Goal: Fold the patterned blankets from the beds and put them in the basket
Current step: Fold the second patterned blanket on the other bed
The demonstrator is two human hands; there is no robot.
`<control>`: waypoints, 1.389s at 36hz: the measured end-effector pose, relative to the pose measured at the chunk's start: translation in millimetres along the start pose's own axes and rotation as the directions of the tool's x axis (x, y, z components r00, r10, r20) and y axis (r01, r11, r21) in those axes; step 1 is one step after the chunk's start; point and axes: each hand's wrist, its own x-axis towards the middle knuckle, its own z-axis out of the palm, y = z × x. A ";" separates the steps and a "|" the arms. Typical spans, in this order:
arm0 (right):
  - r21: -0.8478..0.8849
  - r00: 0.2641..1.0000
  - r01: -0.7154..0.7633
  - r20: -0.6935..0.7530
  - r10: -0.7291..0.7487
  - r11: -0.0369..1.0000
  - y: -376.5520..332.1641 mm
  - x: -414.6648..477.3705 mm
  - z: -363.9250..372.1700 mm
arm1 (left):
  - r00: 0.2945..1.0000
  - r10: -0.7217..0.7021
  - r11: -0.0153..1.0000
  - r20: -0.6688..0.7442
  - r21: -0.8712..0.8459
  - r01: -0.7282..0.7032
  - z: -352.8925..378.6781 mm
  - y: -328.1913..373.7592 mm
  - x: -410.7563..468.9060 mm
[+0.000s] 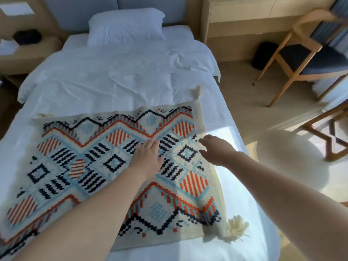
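Observation:
A cream patterned blanket with orange, blue and black diamonds lies spread flat across the foot of a white bed. Cream tassels hang at its right corners. My left hand rests flat on the blanket near its middle, fingers straight. My right hand hovers just above the blanket's right part, fingers loosely bent, holding nothing. No basket is in view.
A white pillow lies at the head of the bed. A wooden nightstand stands at the left. To the right are a wooden chair, a dark bin and a round white table.

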 end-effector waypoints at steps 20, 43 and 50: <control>-0.091 1.000 -0.017 0.024 0.019 0.996 101.3 327.6 85.7 | 0.994 -0.071 0.995 0.082 0.074 0.065 131.9 -52.0 296.1; -0.285 0.994 0.008 -0.105 -0.040 0.958 129.2 418.5 102.4 | 0.960 -0.222 0.952 -0.169 0.176 0.251 112.3 -160.9 405.8; -0.264 0.987 0.016 -0.151 -0.058 0.964 112.7 391.7 94.8 | 0.974 -0.137 0.951 -0.178 0.251 0.180 92.2 -161.6 368.5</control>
